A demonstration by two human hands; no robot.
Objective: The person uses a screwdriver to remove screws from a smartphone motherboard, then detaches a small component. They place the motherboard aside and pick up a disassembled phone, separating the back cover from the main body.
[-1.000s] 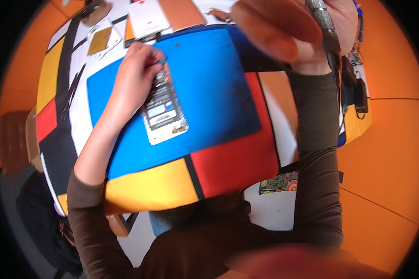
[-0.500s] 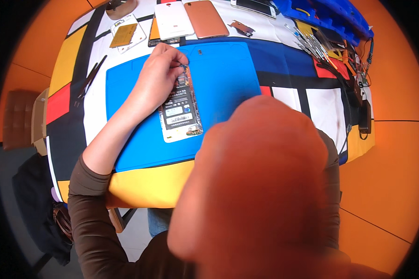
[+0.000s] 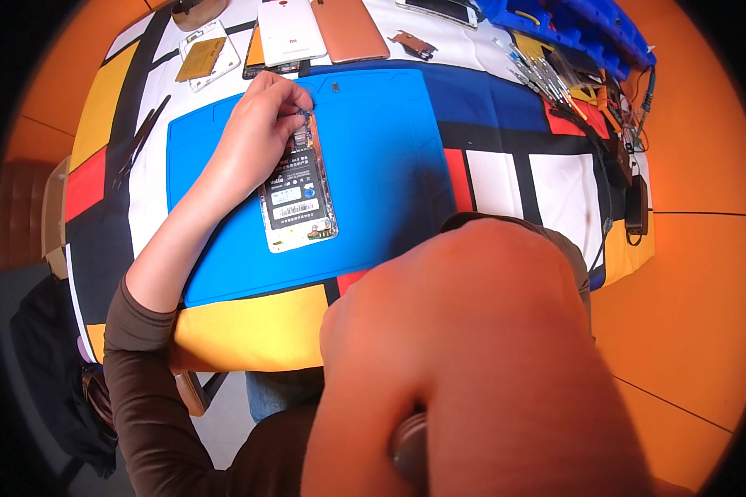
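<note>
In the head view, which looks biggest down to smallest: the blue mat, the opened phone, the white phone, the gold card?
1. Blue mat, by far.
2. Opened phone under the left hand.
3. White phone; it lies farther off and is cut by the rim, so 2 and 3 may match.
4. Gold card.

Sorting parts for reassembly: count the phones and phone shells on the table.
5 visible. Opened phone on the blue mat under the left hand; white phone, copper phone, clear shell and dark phone along the far edge. The right hand may hide more.
</note>
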